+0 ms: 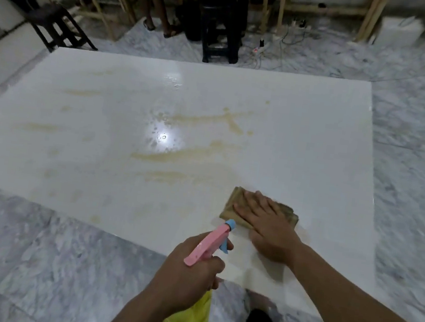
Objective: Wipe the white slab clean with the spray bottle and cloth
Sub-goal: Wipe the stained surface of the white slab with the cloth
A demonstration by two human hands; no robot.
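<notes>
Both hands work low in the frame, close together but not touching. At lower centre, the left hand (186, 271) curls round the neck of a spray bottle (207, 244), its pink head and blue nozzle aimed up and right, the yellow body hanging below the fist. Just right of the nozzle, the right hand (265, 222) lies flat with its fingers straight, pressing a folded brownish cloth (236, 199) onto the white slab (69, 169) near its lower right edge.

That slab fills the middle of the frame and lies on a grey marble floor (31, 258). Yellowish-brown streaks (168, 157) cross it from the left side to right of centre, and wet droplets (160, 137) glisten around a bright glare near the centre.

At upper left stands a dark wooden stool (58, 27). A taller dark stool (222, 37) stands at upper centre, and right of it cables and a power strip (258, 49) trail across the floor. A white box (398, 32) sits at upper right.
</notes>
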